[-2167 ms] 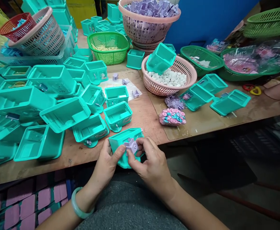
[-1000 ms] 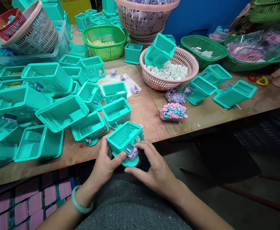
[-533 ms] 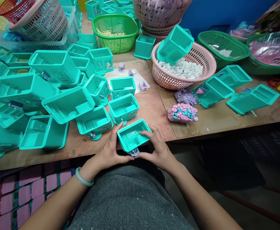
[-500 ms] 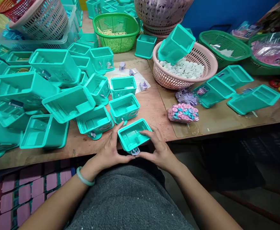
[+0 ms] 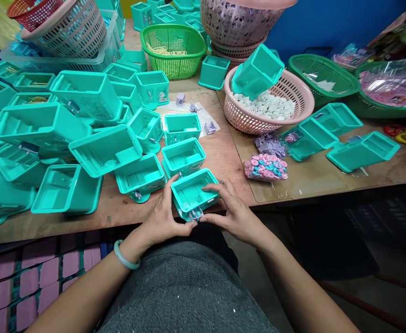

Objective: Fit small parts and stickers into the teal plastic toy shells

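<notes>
Between my two hands is a teal plastic box (image 5: pixel 189 194), its open top facing up, at the table's front edge. My left hand (image 5: pixel 164 215) grips its left side, fingers along the wall and thumb at the near side. My right hand (image 5: pixel 232 210) holds the right side, a finger over the rim and the thumb low in front. Both thumbs meet at a small lilac plastic piece (image 5: pixel 196 213) on the box's near face. Just beyond stands another teal box (image 5: pixel 184 155), with one more teal box (image 5: pixel 140 173) to the left of my left hand.
Many teal boxes (image 5: pixel 92 97) are piled on the left. A pink basket (image 5: pixel 236 111) of white pieces stands back right, near a bag of pink and blue roses (image 5: pixel 266 167) and lilac parts (image 5: pixel 270 144). Farther back is a green basket (image 5: pixel 175 67). Scissors (image 5: pixel 404 135) lie far right.
The box in my hands has tilted slightly, so more of its near side shows. My thumbs stay at the lilac piece. The whole view has shifted a little.
</notes>
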The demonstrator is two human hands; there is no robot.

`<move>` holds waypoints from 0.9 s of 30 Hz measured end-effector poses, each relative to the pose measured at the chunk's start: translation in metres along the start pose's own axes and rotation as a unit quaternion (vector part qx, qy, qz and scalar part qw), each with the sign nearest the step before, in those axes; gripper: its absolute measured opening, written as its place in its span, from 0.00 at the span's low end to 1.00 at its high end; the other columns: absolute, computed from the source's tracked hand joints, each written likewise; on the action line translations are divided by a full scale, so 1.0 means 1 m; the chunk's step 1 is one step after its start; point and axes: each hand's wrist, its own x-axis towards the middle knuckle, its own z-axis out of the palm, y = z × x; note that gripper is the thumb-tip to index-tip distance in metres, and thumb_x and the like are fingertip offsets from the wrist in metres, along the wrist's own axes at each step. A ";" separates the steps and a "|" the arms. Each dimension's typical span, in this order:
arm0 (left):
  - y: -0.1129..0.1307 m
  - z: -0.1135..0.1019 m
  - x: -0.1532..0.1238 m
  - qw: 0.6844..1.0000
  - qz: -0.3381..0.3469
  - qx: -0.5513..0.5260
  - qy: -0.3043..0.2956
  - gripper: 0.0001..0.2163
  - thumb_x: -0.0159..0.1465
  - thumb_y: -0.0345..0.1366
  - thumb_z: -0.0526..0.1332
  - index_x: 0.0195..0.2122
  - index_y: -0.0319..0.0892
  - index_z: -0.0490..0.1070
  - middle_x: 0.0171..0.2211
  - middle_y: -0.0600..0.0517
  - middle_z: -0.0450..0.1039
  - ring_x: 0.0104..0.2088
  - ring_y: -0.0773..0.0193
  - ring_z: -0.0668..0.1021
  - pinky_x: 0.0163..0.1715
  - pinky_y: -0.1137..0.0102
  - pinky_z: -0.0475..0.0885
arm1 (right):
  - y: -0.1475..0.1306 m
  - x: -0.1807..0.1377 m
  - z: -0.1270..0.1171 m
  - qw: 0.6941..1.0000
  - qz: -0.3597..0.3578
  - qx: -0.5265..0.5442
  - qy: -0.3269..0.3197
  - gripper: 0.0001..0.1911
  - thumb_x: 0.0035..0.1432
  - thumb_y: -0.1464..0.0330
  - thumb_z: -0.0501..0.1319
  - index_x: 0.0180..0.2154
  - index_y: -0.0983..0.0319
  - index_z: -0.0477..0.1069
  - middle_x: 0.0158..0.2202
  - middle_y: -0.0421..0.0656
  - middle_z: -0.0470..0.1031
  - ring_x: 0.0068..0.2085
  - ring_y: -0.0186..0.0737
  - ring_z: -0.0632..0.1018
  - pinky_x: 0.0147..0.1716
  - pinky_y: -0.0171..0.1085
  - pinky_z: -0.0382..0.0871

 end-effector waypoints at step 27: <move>-0.021 0.003 -0.004 0.992 0.106 0.060 -0.013 0.54 0.56 0.46 0.74 0.73 0.47 0.36 0.69 0.33 0.56 0.68 0.37 0.66 0.65 0.44 0.68 | 0.021 -0.013 0.016 0.987 -0.131 -0.064 0.071 0.40 0.59 0.67 0.71 0.67 0.40 0.58 0.66 0.46 0.51 0.65 0.57 0.67 0.56 0.58 0.77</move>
